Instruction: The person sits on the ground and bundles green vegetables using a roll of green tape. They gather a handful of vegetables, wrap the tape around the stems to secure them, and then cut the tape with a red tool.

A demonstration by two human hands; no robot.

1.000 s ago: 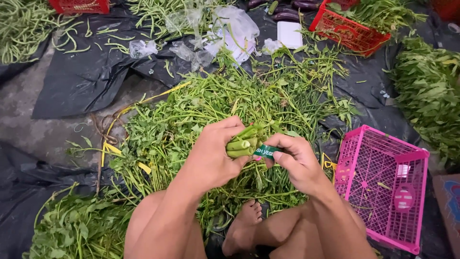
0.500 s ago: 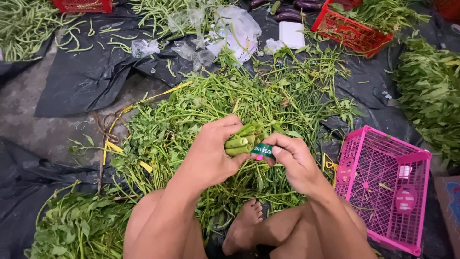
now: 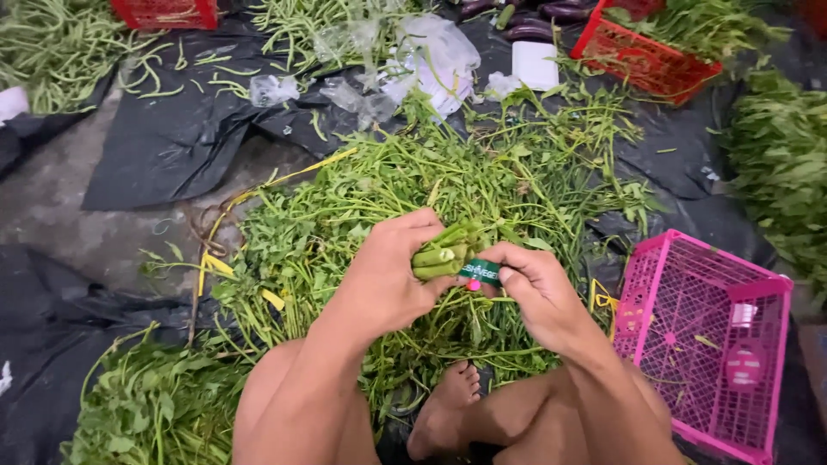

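My left hand point(image 3: 388, 275) is closed around a small bundle of thick green stems point(image 3: 439, 254), cut ends facing me. My right hand point(image 3: 534, 288) pinches a green printed tape band point(image 3: 480, 273) against the side of the bundle. Both hands hover over a big loose heap of leafy green vegetables point(image 3: 413, 189) spread on black plastic sheeting. My bare knees and one foot point(image 3: 444, 409) show below the hands.
A pink plastic crate point(image 3: 715, 336) stands at my right. A red crate point(image 3: 646, 56) with greens sits at the back right, another red crate point(image 3: 164, 10) at the back left. Long beans point(image 3: 52, 52), clear plastic bags point(image 3: 431, 52), aubergines point(image 3: 538, 30) and more leaf piles point(image 3: 780, 164) lie around.
Both hands keep their grip on the stem bundle and the tape. The view has shifted slightly, so everything sits a little further right and lower.
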